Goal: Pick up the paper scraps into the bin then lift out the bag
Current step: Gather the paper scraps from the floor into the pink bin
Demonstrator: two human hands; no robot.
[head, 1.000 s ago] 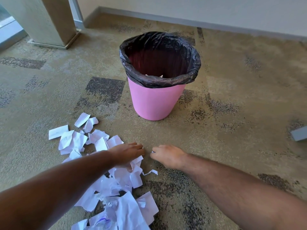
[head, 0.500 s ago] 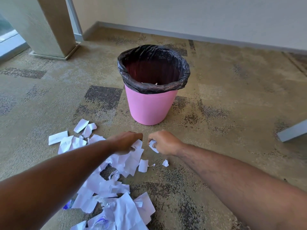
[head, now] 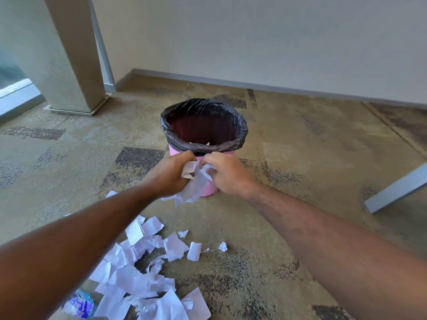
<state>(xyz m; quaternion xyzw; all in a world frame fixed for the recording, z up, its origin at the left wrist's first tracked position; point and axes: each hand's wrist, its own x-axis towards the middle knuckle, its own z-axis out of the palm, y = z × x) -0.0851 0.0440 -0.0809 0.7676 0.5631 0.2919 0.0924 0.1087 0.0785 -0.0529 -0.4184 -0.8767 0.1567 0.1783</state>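
Observation:
A pink bin (head: 209, 189) stands on the carpet, lined with a black bag (head: 238, 125) folded over its rim; a few white scraps show inside. My left hand (head: 171, 175) and my right hand (head: 227, 173) are raised together just in front of the bin's near rim, and both grip a bunch of white paper scraps (head: 195, 183) that hangs between them. A pile of torn white paper scraps (head: 143, 273) lies on the carpet below my left forearm, which hides part of it.
A square pillar (head: 69, 54) stands at the back left beside a glass wall. A grey bar (head: 397, 192) lies on the floor at the right. A blue-printed wrapper (head: 79, 304) sits at the pile's near left edge. Wall and skirting run behind the bin.
Both hands closed on scraps at the floor pile, then rose and moved forward to the bin's near rim with the paper. My view tilted up.

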